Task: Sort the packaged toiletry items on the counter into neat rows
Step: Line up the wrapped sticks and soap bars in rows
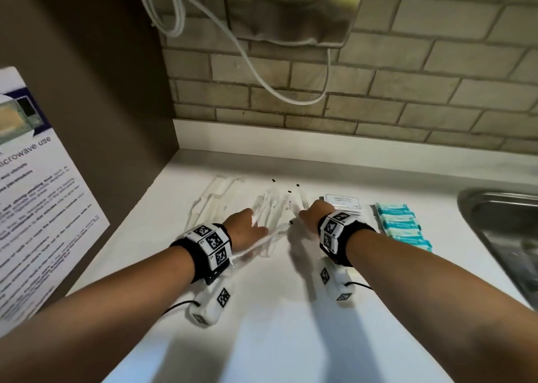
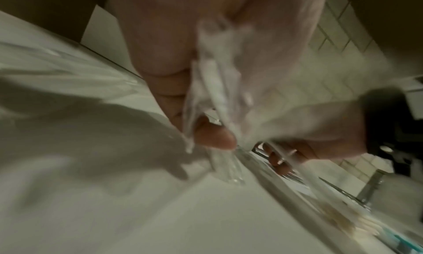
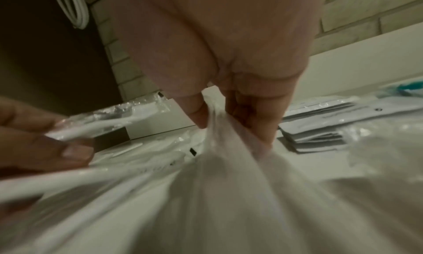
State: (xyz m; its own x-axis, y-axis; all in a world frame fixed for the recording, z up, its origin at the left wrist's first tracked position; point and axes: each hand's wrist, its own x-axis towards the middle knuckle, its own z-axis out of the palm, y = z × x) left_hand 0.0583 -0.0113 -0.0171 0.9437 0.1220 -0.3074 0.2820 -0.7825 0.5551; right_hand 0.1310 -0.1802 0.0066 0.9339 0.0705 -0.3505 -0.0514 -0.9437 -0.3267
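Several clear-plastic packets (image 1: 273,208) with long white items lie in a loose pile mid-counter. My left hand (image 1: 247,231) pinches a bunch of these packets (image 2: 213,91) between thumb and fingers at the pile's near left. My right hand (image 1: 314,214) pinches another clear wrapper (image 3: 228,167) at the pile's right side, just off the counter. A second group of clear packets (image 1: 215,193) lies further left. To the right are a stack of white flat packets (image 1: 345,203) and a row of teal packets (image 1: 404,227).
The white counter (image 1: 276,324) ends at a tiled wall behind and a brown side panel on the left. A steel sink (image 1: 500,237) is at the right edge. A metal dispenser (image 1: 294,7) and a white cable hang above.
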